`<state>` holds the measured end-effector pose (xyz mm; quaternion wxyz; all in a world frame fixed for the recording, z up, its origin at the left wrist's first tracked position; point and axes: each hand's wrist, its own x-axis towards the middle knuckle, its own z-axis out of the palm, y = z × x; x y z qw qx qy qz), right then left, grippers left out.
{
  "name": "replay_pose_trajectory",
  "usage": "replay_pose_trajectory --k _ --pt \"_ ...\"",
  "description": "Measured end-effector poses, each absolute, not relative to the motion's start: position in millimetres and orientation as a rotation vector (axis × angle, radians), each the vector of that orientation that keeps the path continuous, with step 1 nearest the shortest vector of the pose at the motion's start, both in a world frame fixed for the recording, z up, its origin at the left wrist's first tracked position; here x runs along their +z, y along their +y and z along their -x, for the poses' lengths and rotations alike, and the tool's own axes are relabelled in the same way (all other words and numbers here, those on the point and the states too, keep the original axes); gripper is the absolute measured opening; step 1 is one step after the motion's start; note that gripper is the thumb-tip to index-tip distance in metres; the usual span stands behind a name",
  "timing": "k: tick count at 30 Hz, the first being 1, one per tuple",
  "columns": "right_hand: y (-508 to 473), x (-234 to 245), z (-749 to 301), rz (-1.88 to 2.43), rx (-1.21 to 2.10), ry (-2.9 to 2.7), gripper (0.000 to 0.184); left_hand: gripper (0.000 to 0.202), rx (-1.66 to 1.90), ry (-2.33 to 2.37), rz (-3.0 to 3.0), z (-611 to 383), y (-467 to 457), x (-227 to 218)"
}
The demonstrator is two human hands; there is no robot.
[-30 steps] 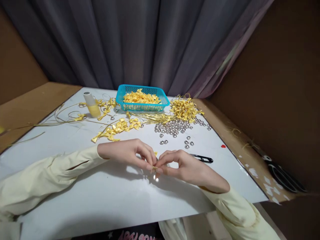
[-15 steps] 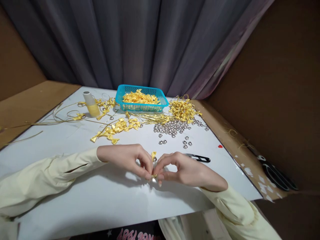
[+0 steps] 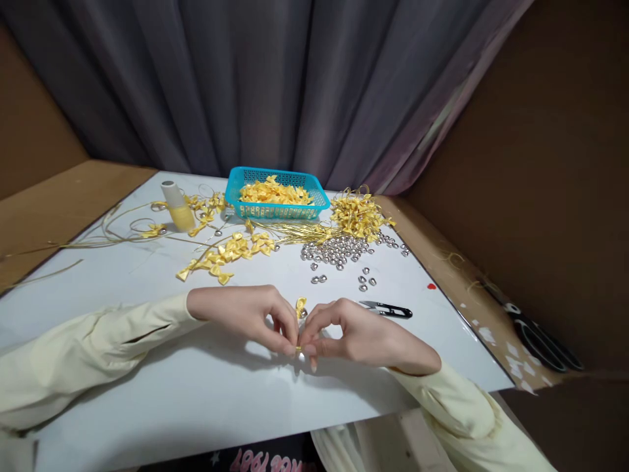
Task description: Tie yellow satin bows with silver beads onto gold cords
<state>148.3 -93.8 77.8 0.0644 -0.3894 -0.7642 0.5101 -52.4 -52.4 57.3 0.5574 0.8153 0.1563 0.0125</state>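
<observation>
My left hand (image 3: 248,314) and my right hand (image 3: 361,331) meet fingertip to fingertip low over the white table top (image 3: 206,380). Both pinch a thin gold cord near its end, and a small yellow ribbon bow (image 3: 300,307) with a silver bead sticks up between the two hands. The fingers of both hands are curled and pressed together. Pale yellow sleeves cover both forearms.
Behind the hands lie black thread snips (image 3: 388,309), a scatter of silver beads (image 3: 339,250), a row of yellow bows (image 3: 226,254), a bunch of bows on gold cords (image 3: 356,215), a blue basket (image 3: 275,211) of bows, and a yellow thread spool (image 3: 177,207). Black scissors (image 3: 540,337) rest at right.
The two hands have slid slightly toward me and closer together, and the little bow now stands up between them where it was mostly hidden before.
</observation>
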Motion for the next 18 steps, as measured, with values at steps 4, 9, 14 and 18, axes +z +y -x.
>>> replay_pose_trajectory --k 4,9,14,18 --pt "-94 76 -150 1.231 1.569 -2.259 0.017 0.013 0.029 0.399 -1.948 52 -52 58" --pt "-97 72 -151 1.259 1.558 -2.229 0.018 0.015 -0.001 0.406 -1.953 52 -53 58" --pt "-98 67 -152 1.221 1.581 -2.205 0.02 0.014 -0.003 0.382 -1.935 51 -54 59" --pt "-98 66 -152 1.22 1.575 -2.213 0.019 0.015 -0.012 0.366 -1.942 52 -55 59"
